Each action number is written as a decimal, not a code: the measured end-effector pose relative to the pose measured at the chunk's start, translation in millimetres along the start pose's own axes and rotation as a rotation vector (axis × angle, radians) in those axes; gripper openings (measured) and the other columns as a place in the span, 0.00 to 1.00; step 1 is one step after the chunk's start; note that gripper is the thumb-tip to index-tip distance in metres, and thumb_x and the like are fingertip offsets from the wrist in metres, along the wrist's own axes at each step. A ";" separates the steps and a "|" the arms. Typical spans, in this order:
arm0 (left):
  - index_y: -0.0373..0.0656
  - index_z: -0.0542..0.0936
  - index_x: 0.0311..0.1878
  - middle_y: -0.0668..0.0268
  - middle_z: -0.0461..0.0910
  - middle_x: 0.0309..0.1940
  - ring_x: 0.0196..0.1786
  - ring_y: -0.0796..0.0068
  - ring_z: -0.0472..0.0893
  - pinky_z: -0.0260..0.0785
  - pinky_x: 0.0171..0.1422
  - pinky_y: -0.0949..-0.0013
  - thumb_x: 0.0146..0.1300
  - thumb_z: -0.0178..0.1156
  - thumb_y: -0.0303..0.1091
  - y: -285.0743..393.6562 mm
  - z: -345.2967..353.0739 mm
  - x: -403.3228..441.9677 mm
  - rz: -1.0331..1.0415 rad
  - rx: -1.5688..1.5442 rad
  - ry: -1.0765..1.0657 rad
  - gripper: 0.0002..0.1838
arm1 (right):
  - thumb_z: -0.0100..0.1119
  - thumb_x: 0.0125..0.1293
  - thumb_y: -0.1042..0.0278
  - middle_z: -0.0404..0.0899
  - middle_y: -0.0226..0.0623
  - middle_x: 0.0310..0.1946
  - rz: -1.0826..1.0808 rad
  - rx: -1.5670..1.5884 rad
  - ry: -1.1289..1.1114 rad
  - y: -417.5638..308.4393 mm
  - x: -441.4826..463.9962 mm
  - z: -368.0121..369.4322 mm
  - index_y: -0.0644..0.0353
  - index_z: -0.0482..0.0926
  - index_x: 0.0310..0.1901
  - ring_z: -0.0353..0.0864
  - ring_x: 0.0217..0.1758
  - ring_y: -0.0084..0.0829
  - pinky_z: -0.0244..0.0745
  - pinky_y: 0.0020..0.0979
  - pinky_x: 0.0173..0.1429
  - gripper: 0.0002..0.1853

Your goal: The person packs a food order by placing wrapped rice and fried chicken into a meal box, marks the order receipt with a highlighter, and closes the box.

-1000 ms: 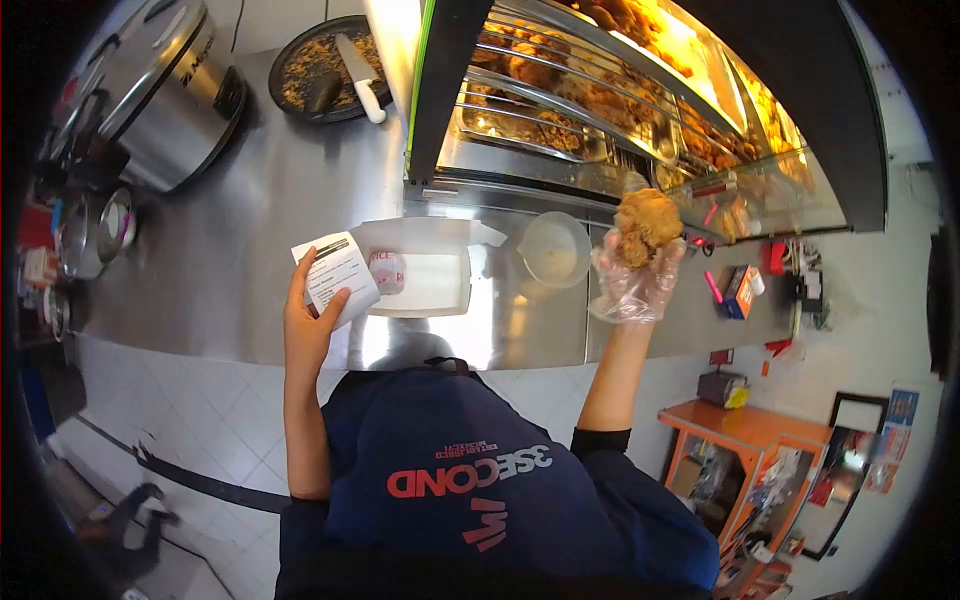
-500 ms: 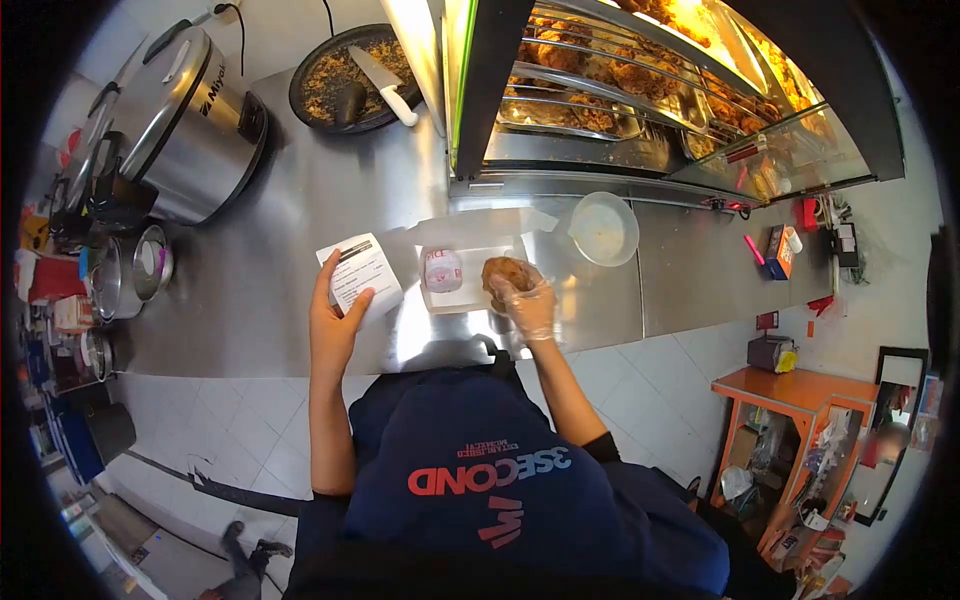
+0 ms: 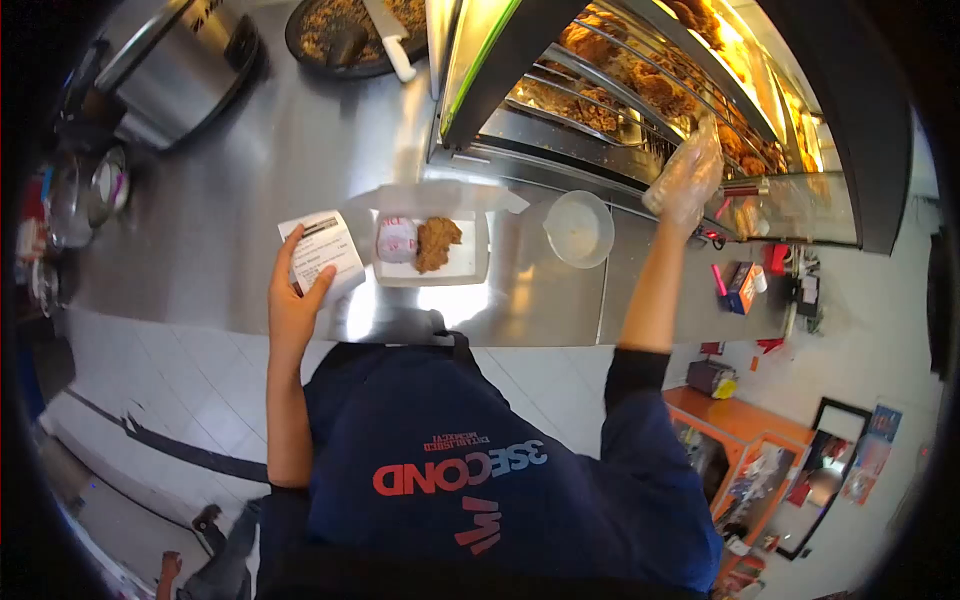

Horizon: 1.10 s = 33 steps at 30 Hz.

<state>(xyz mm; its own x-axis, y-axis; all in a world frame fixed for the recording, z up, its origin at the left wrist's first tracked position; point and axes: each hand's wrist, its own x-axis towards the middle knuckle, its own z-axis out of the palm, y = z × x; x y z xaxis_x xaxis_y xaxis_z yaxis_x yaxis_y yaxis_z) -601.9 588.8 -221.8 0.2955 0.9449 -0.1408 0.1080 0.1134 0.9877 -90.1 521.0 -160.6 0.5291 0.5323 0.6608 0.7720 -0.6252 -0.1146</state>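
Head view: the left hand (image 3: 298, 300) pinches the slip (image 3: 335, 258) print side up, maybe for easy reading. The gloved right hand (image 3: 690, 180) is at the case (image 3: 512, 72); I can't tell its grip. Chicken (image 3: 437, 245) sits by a wrapped ball (image 3: 396, 241) in the box (image 3: 472, 264), open for easy reach.

The left hand (image 3: 295, 300) is curled in a grip, the gloved right hand (image 3: 690, 178) outstretched

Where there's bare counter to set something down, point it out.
Bare counter lies between the metal cooker and the paper slip, and between the black pan and the open box. Crowded: the right end, around the pink stick and small carton.
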 end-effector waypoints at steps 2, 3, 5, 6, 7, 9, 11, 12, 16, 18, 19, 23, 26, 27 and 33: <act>0.42 0.64 0.69 0.56 0.72 0.58 0.56 0.69 0.77 0.71 0.59 0.69 0.61 0.62 0.24 3.7 12.8 -3.7 -0.043 0.000 0.028 0.32 | 0.42 0.69 0.50 0.67 0.46 0.64 0.304 -0.130 -0.381 -4.2 50.3 -3.9 0.54 0.61 0.68 0.63 0.69 0.43 0.63 0.43 0.68 0.29; 0.42 0.64 0.69 0.57 0.72 0.58 0.56 0.70 0.77 0.70 0.59 0.70 0.61 0.62 0.26 7.8 16.6 -8.5 -0.063 0.002 0.046 0.32 | 0.43 0.68 0.47 0.66 0.45 0.66 0.421 -0.227 -0.589 -7.0 75.6 -6.6 0.50 0.59 0.70 0.60 0.71 0.41 0.62 0.43 0.69 0.31; 0.42 0.64 0.68 0.56 0.72 0.58 0.55 0.68 0.78 0.73 0.56 0.69 0.61 0.61 0.23 14.1 25.2 -15.7 -0.064 0.015 0.087 0.31 | 0.43 0.68 0.47 0.66 0.45 0.66 0.440 -0.350 -0.687 -1.0 107.1 12.2 0.50 0.59 0.70 0.61 0.71 0.41 0.62 0.42 0.68 0.31; 0.42 0.64 0.68 0.56 0.72 0.58 0.54 0.68 0.78 0.73 0.56 0.69 0.62 0.61 0.23 16.9 27.3 -18.7 -0.078 -0.008 0.106 0.31 | 0.43 0.68 0.48 0.66 0.45 0.66 0.415 -0.378 -0.681 3.1 118.4 20.9 0.51 0.59 0.70 0.61 0.71 0.41 0.63 0.42 0.68 0.31; 0.42 0.64 0.68 0.56 0.72 0.58 0.54 0.68 0.78 0.73 0.56 0.69 0.62 0.60 0.23 17.0 30.8 -19.4 -0.089 -0.034 0.123 0.31 | 0.43 0.68 0.48 0.66 0.45 0.66 0.378 -0.403 -0.656 7.4 128.3 29.5 0.51 0.59 0.69 0.61 0.70 0.41 0.63 0.42 0.68 0.31; 0.42 0.63 0.69 0.56 0.72 0.58 0.55 0.68 0.78 0.74 0.55 0.69 0.62 0.60 0.24 9.9 33.5 -21.9 -0.100 -0.067 0.151 0.31 | 0.42 0.68 0.48 0.66 0.45 0.66 0.309 -0.431 -0.606 11.0 144.6 43.9 0.51 0.59 0.69 0.62 0.70 0.41 0.63 0.42 0.68 0.30; 0.42 0.63 0.69 0.56 0.72 0.58 0.55 0.68 0.78 0.74 0.55 0.69 0.62 0.61 0.24 8.0 35.7 -22.4 -0.139 -0.093 0.172 0.32 | 0.42 0.68 0.49 0.66 0.45 0.66 0.258 -0.443 -0.581 9.6 162.2 55.8 0.52 0.60 0.69 0.62 0.70 0.41 0.64 0.41 0.67 0.30; 0.42 0.63 0.69 0.56 0.72 0.58 0.55 0.68 0.78 0.74 0.55 0.69 0.61 0.61 0.24 9.8 36.7 -21.9 -0.144 -0.074 0.183 0.32 | 0.42 0.68 0.49 0.65 0.45 0.66 0.236 -0.442 -0.573 8.0 168.4 60.7 0.52 0.60 0.69 0.63 0.70 0.41 0.64 0.41 0.67 0.30; 0.43 0.63 0.69 0.55 0.72 0.58 0.55 0.68 0.78 0.74 0.55 0.69 0.61 0.61 0.23 19.4 44.3 -24.5 -0.152 -0.046 0.230 0.32 | 0.42 0.68 0.50 0.65 0.45 0.66 0.158 -0.422 -0.547 2.2 188.7 74.3 0.52 0.60 0.69 0.64 0.69 0.41 0.65 0.40 0.67 0.29; 0.43 0.63 0.69 0.56 0.72 0.58 0.55 0.68 0.78 0.75 0.55 0.68 0.61 0.61 0.23 20.0 43.5 -24.3 -0.160 -0.055 0.244 0.32 | 0.42 0.69 0.50 0.65 0.46 0.66 0.132 -0.404 -0.545 -2.7 196.2 77.8 0.53 0.61 0.69 0.64 0.69 0.41 0.66 0.40 0.66 0.29; 0.43 0.63 0.69 0.56 0.72 0.58 0.55 0.68 0.78 0.75 0.55 0.68 0.61 0.61 0.23 18.1 44.0 -24.6 -0.169 -0.062 0.245 0.32 | 0.42 0.69 0.51 0.65 0.46 0.66 0.115 -0.394 -0.551 -4.4 198.1 79.5 0.53 0.61 0.68 0.65 0.68 0.41 0.66 0.40 0.66 0.29; 0.43 0.63 0.69 0.56 0.72 0.58 0.55 0.68 0.78 0.75 0.55 0.68 0.62 0.60 0.24 12.6 41.1 -21.3 -0.176 -0.082 0.250 0.31 | 0.42 0.69 0.52 0.65 0.46 0.66 0.072 -0.385 -0.538 -7.2 194.5 85.5 0.54 0.61 0.68 0.66 0.68 0.41 0.67 0.39 0.66 0.29; 0.43 0.63 0.69 0.56 0.72 0.58 0.55 0.68 0.78 0.75 0.55 0.68 0.61 0.61 0.24 12.9 41.9 -21.2 -0.147 -0.065 0.265 0.32 | 0.42 0.69 0.52 0.65 0.46 0.66 0.036 -0.382 -0.539 -4.6 185.8 87.0 0.54 0.62 0.68 0.66 0.67 0.41 0.68 0.39 0.65 0.28; 0.43 0.63 0.69 0.56 0.72 0.58 0.55 0.68 0.78 0.75 0.55 0.68 0.61 0.61 0.24 9.2 41.1 -18.7 -0.146 -0.063 0.269 0.32 | 0.42 0.69 0.52 0.65 0.46 0.66 0.021 -0.382 -0.543 -4.4 182.8 89.4 0.54 0.62 0.68 0.67 0.67 0.41 0.68 0.38 0.65 0.28; 0.42 0.63 0.69 0.56 0.71 0.59 0.57 0.68 0.77 0.74 0.55 0.68 0.62 0.61 0.25 7.9 38.7 -16.3 -0.156 -0.079 0.229 0.32 | 0.42 0.69 0.54 0.65 0.46 0.66 -0.084 -0.435 -0.638 5.8 155.4 51.8 0.55 0.63 0.67 0.68 0.66 0.41 0.69 0.37 0.64 0.27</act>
<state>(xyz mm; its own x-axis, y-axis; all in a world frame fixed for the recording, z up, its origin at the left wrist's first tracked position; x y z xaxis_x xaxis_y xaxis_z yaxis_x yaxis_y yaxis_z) -569.1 562.3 -214.3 0.0585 0.9578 -0.2814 0.0580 0.2781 0.9588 14.9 629.6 -97.1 0.6775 0.7307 0.0845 0.6803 -0.6662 0.3056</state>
